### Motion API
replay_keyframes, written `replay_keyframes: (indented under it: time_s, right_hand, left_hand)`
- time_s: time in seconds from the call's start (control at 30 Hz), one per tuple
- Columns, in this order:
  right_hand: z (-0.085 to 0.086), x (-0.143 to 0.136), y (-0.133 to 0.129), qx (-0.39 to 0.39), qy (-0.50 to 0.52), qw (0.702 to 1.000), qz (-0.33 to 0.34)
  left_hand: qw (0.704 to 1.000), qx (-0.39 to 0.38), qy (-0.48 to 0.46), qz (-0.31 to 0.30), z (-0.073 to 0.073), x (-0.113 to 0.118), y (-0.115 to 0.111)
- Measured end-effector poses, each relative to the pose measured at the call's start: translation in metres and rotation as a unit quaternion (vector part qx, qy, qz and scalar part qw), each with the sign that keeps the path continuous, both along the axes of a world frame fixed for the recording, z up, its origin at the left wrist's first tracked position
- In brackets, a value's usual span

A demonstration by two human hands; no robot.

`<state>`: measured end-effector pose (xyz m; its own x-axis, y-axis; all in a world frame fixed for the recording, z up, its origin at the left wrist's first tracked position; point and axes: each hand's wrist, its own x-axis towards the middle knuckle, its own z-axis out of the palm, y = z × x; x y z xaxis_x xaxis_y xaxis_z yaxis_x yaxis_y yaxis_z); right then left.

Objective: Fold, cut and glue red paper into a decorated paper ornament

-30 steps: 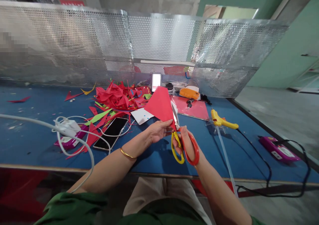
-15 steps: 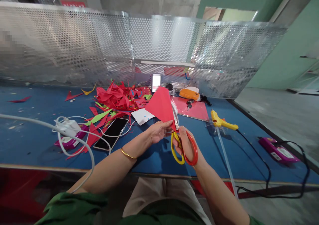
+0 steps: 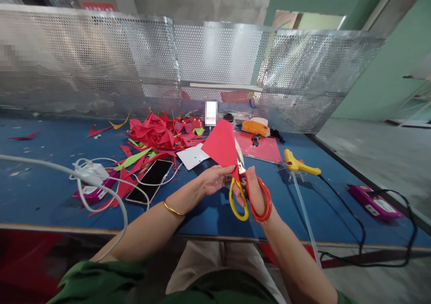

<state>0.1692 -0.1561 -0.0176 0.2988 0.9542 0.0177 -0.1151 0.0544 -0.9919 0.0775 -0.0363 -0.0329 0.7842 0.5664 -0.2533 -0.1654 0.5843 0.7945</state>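
Observation:
My left hand point(image 3: 217, 180) pinches the lower end of a red sheet of paper point(image 3: 220, 144) between thumb and fingers. The sheet is folded or cut to a rough wedge and points away from me, above the blue table. My right hand point(image 3: 252, 189) grips a pair of scissors point(image 3: 266, 209), with one red and one yellow handle loop. Their blades stand at the right edge of the red paper, partly hidden behind it. The handles are spread apart. Some fingers of my right hand are hidden behind the handles.
A heap of red paper scraps point(image 3: 155, 131) lies back left, near a phone point(image 3: 151, 180) and a charger with white cables point(image 3: 92, 171). A yellow glue gun point(image 3: 299, 164) and a purple box point(image 3: 373, 203) lie to the right. A perforated metal screen point(image 3: 218, 57) stands behind.
The scissors' handles have spread wider and their blades have parted. The red paper has shifted slightly right and turned a little. My left hand keeps its hold.

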Motion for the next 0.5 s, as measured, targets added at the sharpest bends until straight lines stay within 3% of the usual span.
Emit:
replay_keyframes:
  time_s: [0.27,0.5]
  right_hand:
    - [0.004,-0.005,-0.001,0.016,0.011,0.999,-0.031]
    - [-0.002,0.016,-0.004,0.004,-0.104,0.993,-0.05]
  left_hand:
    - [1.0,0.004,-0.004,-0.001,0.002,0.0,-0.002]
    - [0.997,0.036,0.058,-0.023,0.005,-0.004,0.004]
